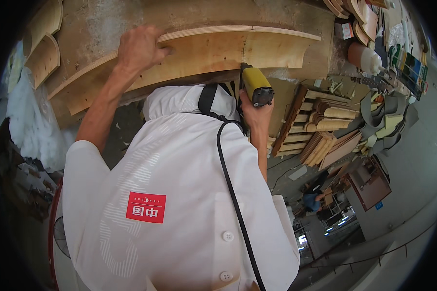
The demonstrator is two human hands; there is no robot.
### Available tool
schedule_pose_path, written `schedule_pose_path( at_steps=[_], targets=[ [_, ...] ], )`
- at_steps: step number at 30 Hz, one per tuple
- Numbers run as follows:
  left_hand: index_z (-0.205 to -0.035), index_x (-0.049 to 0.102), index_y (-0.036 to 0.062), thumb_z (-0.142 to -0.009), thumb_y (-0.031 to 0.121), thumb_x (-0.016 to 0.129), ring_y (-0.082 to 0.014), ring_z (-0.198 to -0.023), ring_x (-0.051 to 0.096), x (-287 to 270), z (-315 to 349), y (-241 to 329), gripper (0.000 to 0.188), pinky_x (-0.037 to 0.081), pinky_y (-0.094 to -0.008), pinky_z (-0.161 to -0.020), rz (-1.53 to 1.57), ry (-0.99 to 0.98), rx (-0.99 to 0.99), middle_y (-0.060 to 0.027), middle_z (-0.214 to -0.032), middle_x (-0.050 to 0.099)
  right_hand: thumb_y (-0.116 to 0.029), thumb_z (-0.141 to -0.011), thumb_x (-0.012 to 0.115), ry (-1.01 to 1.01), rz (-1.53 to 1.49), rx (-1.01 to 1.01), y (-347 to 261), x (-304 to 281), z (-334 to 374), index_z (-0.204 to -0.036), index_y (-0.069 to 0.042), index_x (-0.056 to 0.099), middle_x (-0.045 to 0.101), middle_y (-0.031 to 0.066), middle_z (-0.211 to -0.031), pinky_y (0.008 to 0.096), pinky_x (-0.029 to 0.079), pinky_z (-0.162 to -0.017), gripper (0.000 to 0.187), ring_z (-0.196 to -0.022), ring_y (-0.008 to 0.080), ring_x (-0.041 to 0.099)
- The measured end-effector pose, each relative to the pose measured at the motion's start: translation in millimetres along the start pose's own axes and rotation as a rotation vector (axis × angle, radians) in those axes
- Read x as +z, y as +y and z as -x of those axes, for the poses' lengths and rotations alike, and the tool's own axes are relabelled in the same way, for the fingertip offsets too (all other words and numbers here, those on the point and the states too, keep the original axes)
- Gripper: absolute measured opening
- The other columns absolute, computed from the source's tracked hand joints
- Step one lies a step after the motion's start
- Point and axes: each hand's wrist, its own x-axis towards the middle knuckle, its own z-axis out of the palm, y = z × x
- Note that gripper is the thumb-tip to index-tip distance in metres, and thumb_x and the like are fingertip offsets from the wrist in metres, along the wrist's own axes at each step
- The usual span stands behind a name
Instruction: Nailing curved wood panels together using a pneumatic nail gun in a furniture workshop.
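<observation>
**One curved plywood panel on bench; one power tool in the right hand**

Count at hand: two hands, one curved plywood panel point(194, 56), one yellow-and-black handheld power tool point(258, 86). The panel lies along the near side of the workbench point(204, 12), directly in front of the person.

Panel condition: long, pale wood, bowed across its face, with layered plies visible along the far edge. Small dark knots show on the face. One line of short dark marks point(243, 51) crosses the face right of the middle.

Right hand point(257, 114): fingers closed around the tool's handle. The tool's nose is at the panel's near edge, close to the marked line; contact cannot be confirmed. Left hand point(140, 48): fingers curled, thumb extended, at the panel's far edge; whether it grips the wood cannot be told.

Surroundings: two curved plywood pieces point(42, 60) at upper left, beside white plastic-like material point(31, 119). One bottle point(361, 56) with reddish-brown contents on the right side. Beyond the bench, one slatted wooden rack point(291, 138) stands by a stack of curved wooden pieces point(332, 114), not countable. The person wears one white shirt point(179, 165) with one red patch point(147, 199) and two visible buttons; one black cable point(230, 179) crosses it. One co-worker point(311, 201) is in the background.
</observation>
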Motion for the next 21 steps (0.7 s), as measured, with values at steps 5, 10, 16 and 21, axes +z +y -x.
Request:
schedule_pose_path(
  at_steps=[5, 10, 16, 21],
  targets=[
    [-0.103, 0.075, 0.0111, -0.063, 0.035, 0.082, -0.0340, -0.085, 0.067, 1.6, 0.2, 0.5, 0.048, 0.053, -0.0440, -0.075, 0.014, 0.004, -0.012, -0.0116, -0.091, 0.069, -0.016, -0.074, 0.076, 0.013, 0.004, -0.073, -12.7, 0.0, -0.4, -0.096, 0.004, 0.067, 0.070, 0.0151, -0.085, 0.0348, 0.052, -0.073, 0.032, -0.078, 0.0237, 0.067],
    [-0.104, 0.075, 0.0118, -0.063, 0.034, 0.082, -0.0340, -0.086, 0.067, 0.5, -0.4, -0.2, 0.047, 0.053, -0.0434, -0.075, 0.001, 0.018, -0.006, -0.0120, -0.092, 0.070, -0.015, -0.074, 0.078, 0.020, 0.007, -0.029, -4.2, 0.5, -1.2, -0.100, 0.004, 0.066, 0.070, 0.0152, -0.093, 0.0334, 0.051, -0.077, 0.034, -0.084, 0.0219, 0.067],
    [-0.104, 0.074, 0.0115, -0.061, 0.032, 0.081, -0.0367, -0.082, 0.066, -2.2, -13.2, -3.1, 0.048, 0.052, -0.0456, -0.073, -0.008, -0.068, -0.044, -0.0163, -0.087, 0.070, -0.003, -0.081, 0.074, 0.133, -0.198, -0.185, 30.4, -4.5, -4.6, -0.107, 0.000, 0.064, 0.065, 0.0043, -0.081, 0.0248, 0.046, -0.051, 0.028, -0.057, 0.0097, 0.057],
    [-0.102, 0.074, 0.0103, -0.056, 0.033, 0.084, -0.0371, -0.081, 0.067, 5.8, -15.4, -8.6, 0.053, 0.052, -0.0456, -0.072, 0.052, 0.009, -0.039, -0.0189, -0.086, 0.070, -0.009, -0.078, 0.078, 0.172, -0.268, -0.066, 10.3, -10.9, 3.5, -0.106, 0.003, 0.063, 0.066, 0.0071, -0.087, 0.0296, 0.051, -0.065, 0.034, -0.072, 0.0145, 0.063]
  ],
)
